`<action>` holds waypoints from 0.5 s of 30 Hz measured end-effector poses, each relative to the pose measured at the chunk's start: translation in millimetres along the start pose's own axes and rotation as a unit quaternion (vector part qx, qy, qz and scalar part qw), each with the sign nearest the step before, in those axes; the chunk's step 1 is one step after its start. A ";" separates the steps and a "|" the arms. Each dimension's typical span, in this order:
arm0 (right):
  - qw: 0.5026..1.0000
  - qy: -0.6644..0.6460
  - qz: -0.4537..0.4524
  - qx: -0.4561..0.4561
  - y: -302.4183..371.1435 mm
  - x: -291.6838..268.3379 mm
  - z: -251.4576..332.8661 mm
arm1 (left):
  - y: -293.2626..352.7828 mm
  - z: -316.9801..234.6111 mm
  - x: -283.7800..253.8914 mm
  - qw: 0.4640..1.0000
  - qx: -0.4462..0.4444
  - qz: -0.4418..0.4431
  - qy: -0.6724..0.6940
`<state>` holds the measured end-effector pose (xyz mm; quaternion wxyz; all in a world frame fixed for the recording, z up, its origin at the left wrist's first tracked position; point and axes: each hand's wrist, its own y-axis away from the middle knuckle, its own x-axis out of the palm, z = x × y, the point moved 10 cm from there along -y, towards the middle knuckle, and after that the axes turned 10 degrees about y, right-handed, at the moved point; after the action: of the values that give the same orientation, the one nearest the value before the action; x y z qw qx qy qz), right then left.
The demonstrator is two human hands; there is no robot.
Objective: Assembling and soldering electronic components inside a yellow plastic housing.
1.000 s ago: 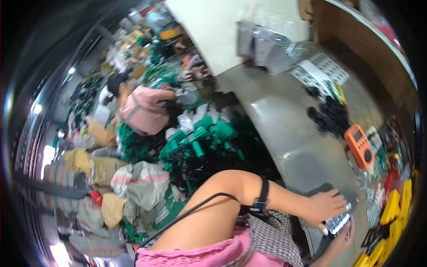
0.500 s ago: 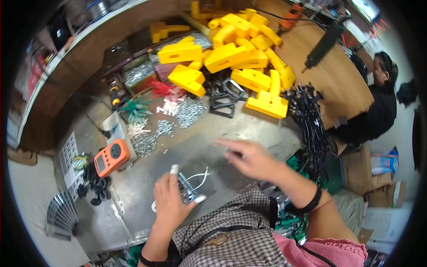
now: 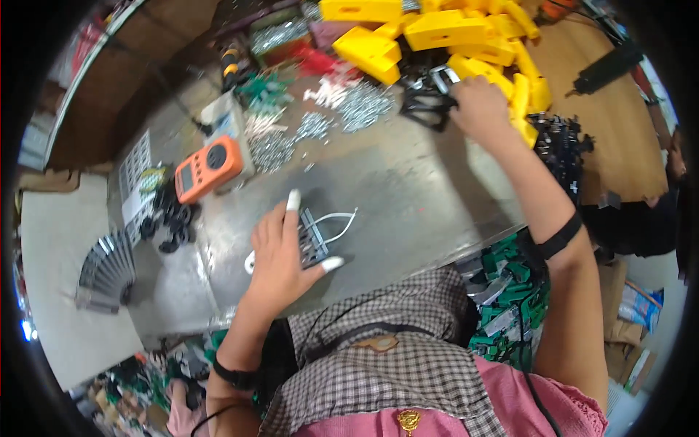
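Observation:
My left hand (image 3: 278, 246), with white covers on the thumb and a fingertip, lies low over the metal table. Its fingers and thumb hold a small grey slotted part (image 3: 312, 239), partly hidden under the palm. A looped white wire (image 3: 342, 224) sticks out from that part to the right. At the far right of the table my right hand (image 3: 480, 109) reaches in among black plastic frames (image 3: 428, 106). Its fingers are bent and closed at the edge of a frame, partly hidden. Yellow plastic housings with handles (image 3: 475, 45) are heaped just beyond it.
Behind my left hand lie piles of screws (image 3: 365, 105), white pieces and green pieces (image 3: 266, 92). An orange meter (image 3: 209, 169) and black round parts (image 3: 172, 221) are at the left. Black cables (image 3: 559, 149) hang at the right. A person sits at the far right.
My right hand has moved away and to the right, from above the table's middle to the black frames. My left hand keeps its hold on the grey part. The view has shifted nearer.

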<state>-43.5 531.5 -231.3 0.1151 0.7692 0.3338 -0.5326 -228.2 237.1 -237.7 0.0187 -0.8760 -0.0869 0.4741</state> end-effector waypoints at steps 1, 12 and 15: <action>1.000 -0.009 -0.017 -0.012 1.9 -4.3 -1.3 | -2.6 -10.2 -6.8 0.999 0.015 -0.030 0.027; 0.611 -0.777 0.139 0.056 146.1 -42.0 129.9 | -31.7 -2.2 19.0 0.954 0.049 0.165 0.244; 0.745 -0.665 -0.034 -0.039 142.2 -78.0 149.6 | -32.6 -24.2 16.9 0.982 0.086 0.134 0.104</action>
<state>-80.5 314.6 -247.6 0.3199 0.2030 0.2192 -0.8991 -203.4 273.2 -234.6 0.0390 -0.9195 0.0747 0.3839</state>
